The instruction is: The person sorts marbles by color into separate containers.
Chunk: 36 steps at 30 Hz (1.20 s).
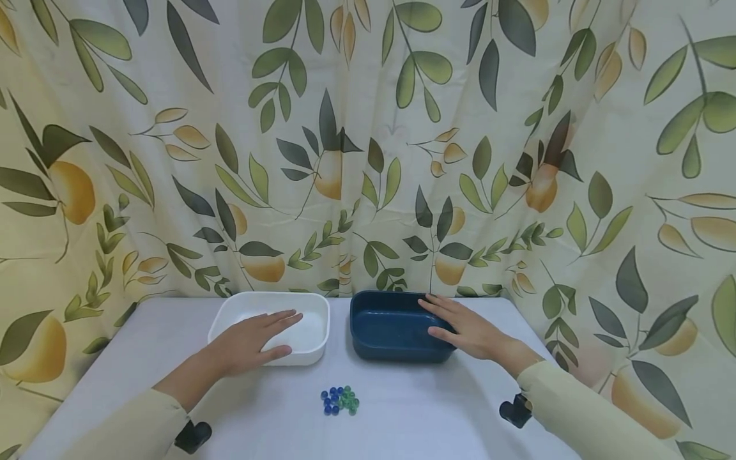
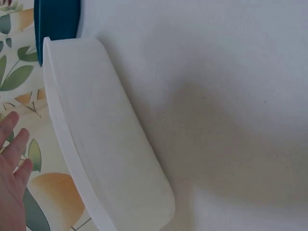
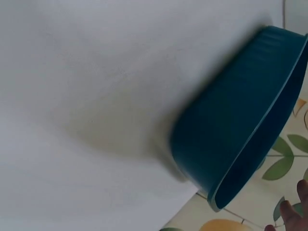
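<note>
A white plastic basin [image 1: 313, 350] stands at the left of the table, and a dark blue basin [image 1: 397, 353] stands beside it on the right. Over the white basin my left hand [image 1: 250, 345] is spread palm down, fingers extended. My right hand [image 1: 468, 327] hovers at the blue basin's right side, its fingers stretched over the rim; contact cannot be made out. Neither hand holds anything. In front of the basins lies a small cluster of glass marbles, blue ones [image 1: 331, 402] on the left and green ones [image 1: 349, 401] on the right.
A white cloth covers the table [image 1: 276, 421]. Behind it and along both sides hangs a curtain [image 1: 368, 191] printed with leaves and fruit. A dark wrist device [image 1: 193, 437] sits at the left sleeve, and another device [image 1: 515, 411] at the right.
</note>
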Each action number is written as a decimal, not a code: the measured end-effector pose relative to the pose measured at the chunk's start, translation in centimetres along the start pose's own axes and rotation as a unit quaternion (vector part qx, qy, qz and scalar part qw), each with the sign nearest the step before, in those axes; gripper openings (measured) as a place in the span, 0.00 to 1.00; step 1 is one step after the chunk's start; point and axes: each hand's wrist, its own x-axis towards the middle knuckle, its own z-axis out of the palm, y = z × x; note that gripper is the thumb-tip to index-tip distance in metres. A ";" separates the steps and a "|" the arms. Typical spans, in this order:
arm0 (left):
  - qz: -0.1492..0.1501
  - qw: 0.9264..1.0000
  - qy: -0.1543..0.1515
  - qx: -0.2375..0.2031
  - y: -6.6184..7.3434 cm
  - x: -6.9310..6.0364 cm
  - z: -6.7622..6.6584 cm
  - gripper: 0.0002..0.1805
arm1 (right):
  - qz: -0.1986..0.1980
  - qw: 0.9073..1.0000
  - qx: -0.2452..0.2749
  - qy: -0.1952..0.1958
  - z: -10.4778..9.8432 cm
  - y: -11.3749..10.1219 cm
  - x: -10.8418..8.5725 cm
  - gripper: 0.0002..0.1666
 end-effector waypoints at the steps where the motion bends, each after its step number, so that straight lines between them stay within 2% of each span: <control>1: -0.003 1.000 0.002 -0.004 0.0 -0.2 0.0 0.36 | 0.004 1.000 0.002 0.001 0.0 0.1 -0.1 0.36; 8: -0.002 0.999 0.035 -0.039 0.3 -1.3 0.4 0.33 | 0.043 0.999 0.024 0.011 -0.4 0.9 -0.7 0.37; 18: -0.012 0.995 0.081 -0.056 1.0 -2.8 0.9 0.31 | 0.086 0.995 0.054 0.021 -0.6 2.0 -1.6 0.37; 28: -0.032 0.991 0.095 -0.086 1.8 -3.5 1.2 0.28 | 0.123 0.988 0.088 0.035 -0.2 2.6 -2.4 0.36; 36: -0.040 0.988 0.098 -0.113 2.4 -3.5 2.0 0.31 | 0.138 0.982 0.116 0.058 0.2 3.3 -2.6 0.33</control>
